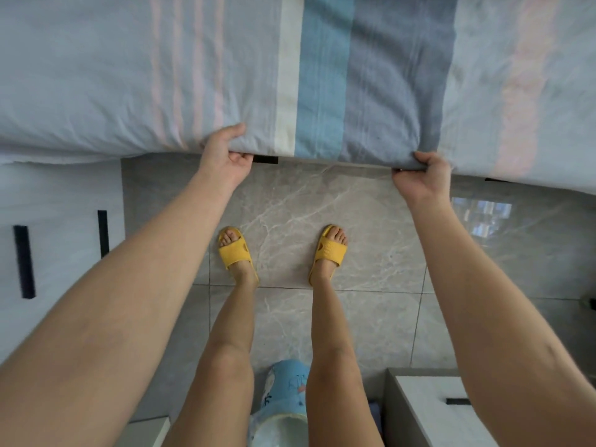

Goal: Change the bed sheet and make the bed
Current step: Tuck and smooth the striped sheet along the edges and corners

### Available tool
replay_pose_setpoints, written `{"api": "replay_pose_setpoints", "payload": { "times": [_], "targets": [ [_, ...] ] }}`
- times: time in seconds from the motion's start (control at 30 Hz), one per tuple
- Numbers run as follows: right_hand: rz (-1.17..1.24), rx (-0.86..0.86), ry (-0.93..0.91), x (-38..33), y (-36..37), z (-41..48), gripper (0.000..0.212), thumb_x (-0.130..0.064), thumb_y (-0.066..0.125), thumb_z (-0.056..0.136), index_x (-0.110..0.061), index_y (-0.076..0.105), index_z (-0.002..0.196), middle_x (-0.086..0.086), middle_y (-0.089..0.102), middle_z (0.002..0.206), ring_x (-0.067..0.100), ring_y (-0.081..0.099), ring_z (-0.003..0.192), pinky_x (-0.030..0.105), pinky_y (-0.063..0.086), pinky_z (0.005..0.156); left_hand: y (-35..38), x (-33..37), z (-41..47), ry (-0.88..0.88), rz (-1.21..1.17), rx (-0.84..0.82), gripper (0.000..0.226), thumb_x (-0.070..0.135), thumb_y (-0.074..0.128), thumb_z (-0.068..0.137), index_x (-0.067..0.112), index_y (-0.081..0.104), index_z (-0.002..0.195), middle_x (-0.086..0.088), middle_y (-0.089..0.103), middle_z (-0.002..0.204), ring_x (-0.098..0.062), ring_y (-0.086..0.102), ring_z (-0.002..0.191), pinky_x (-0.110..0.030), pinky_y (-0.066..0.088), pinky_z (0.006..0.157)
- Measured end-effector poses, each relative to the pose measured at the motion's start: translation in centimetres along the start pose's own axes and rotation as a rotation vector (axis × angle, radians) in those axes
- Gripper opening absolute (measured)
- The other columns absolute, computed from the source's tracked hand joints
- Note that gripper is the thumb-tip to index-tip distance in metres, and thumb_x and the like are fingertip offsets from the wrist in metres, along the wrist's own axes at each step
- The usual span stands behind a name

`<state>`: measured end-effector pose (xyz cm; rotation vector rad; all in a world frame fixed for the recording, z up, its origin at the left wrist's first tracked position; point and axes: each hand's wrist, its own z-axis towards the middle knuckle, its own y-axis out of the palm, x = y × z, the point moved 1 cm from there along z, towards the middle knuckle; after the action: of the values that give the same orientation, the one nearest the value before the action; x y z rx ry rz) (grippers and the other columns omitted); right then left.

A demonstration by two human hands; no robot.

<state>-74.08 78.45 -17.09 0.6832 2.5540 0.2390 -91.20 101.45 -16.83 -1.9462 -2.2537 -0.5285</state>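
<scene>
Head view looking down, striped bed sheet (pixel 322 75) spread out ahead, left hand (pixel 225 156) and right hand (pixel 422 179) well apart, fingers of both curled round its near edge, gripping the fabric, yellow slippers (pixel 233 250) on marble floor tiles (pixel 290 195) below that edge

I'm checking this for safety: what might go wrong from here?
1. The left hand and right hand grip only the sheet's near edge; an uneven pull may leave it skewed.
2. The floor looks glossy and the slippers are open-backed, so leaning back could mean a slip.
3. A cabinet stands close behind the legs; a backward step might hit it.
</scene>
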Motion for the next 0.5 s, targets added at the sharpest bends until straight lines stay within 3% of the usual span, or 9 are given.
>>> {"api": "replay_pose_setpoints", "payload": {
  "times": [0.1,0.2,0.27,0.33,0.4,0.5],
  "targets": [
    [0.094,-0.045,0.029,-0.7,0.2,0.1,0.076,0.017,0.053,0.039,-0.004,0.056,0.112,0.018,0.064,0.11,0.034,0.056,0.117,0.044,0.043,0.103,0.0,0.9,-0.4,0.002,-0.039,-0.077,0.012,-0.01,0.06,0.081,0.001,0.061,0.086,-0.012,0.071,0.072,-0.02,0.07,0.067,-0.03,0.056,0.083],
    [0.065,-0.004,0.009,-0.3,0.1,0.2,0.076,0.016,0.053,0.033,-0.004,0.058,0.107,0.016,0.064,0.107,0.033,0.058,0.112,0.041,0.044,0.102,-0.5,1.5,0.5,-0.01,0.004,-0.077,0.015,-0.014,0.054,0.082,-0.001,0.059,0.088,-0.014,0.07,0.079,-0.021,0.07,0.069,-0.031,0.055,0.087],
    [-0.03,0.067,-0.03,0.4,0.2,-0.2,0.061,0.013,0.049,0.046,-0.006,0.058,0.103,0.011,0.064,0.107,0.029,0.06,0.105,0.035,0.047,0.096,-0.7,1.3,1.1,-0.04,0.062,-0.024,0.016,-0.015,0.048,0.083,-0.001,0.055,0.084,-0.014,0.066,0.082,-0.021,0.068,0.064,-0.029,0.055,0.083],
    [-0.125,0.167,-0.099,1.1,0.8,-0.7,0.049,0.005,0.044,0.055,-0.01,0.057,0.1,0.005,0.062,0.1,0.023,0.061,0.091,0.028,0.051,0.078,-0.9,1.1,1.7,-0.037,0.089,0.0,0.017,-0.016,0.046,0.084,-0.001,0.052,0.08,-0.014,0.061,0.085,-0.022,0.065,0.068,-0.029,0.055,0.079],
    [-0.236,0.335,-0.15,1.9,1.9,-1.4,0.045,-0.006,0.049,0.07,-0.015,0.054,0.113,0.001,0.06,0.106,0.019,0.058,0.088,0.027,0.047,0.067,-1.0,1.0,1.8,-0.035,0.128,-0.003,0.017,-0.016,0.046,0.085,-0.001,0.053,0.083,-0.015,0.059,0.089,-0.023,0.062,0.078,-0.031,0.052,0.088],
    [-0.272,0.547,-0.218,4.0,2.5,-2.1,0.05,-0.027,0.056,0.086,-0.017,0.046,0.133,0.001,0.053,0.125,0.022,0.054,0.105,0.031,0.043,0.085,-1.6,1.5,1.2,-0.07,0.227,0.015,0.013,-0.008,0.048,0.089,0.003,0.053,0.088,-0.009,0.058,0.096,-0.018,0.059,0.095,-0.027,0.04,0.099]
  ]
}}
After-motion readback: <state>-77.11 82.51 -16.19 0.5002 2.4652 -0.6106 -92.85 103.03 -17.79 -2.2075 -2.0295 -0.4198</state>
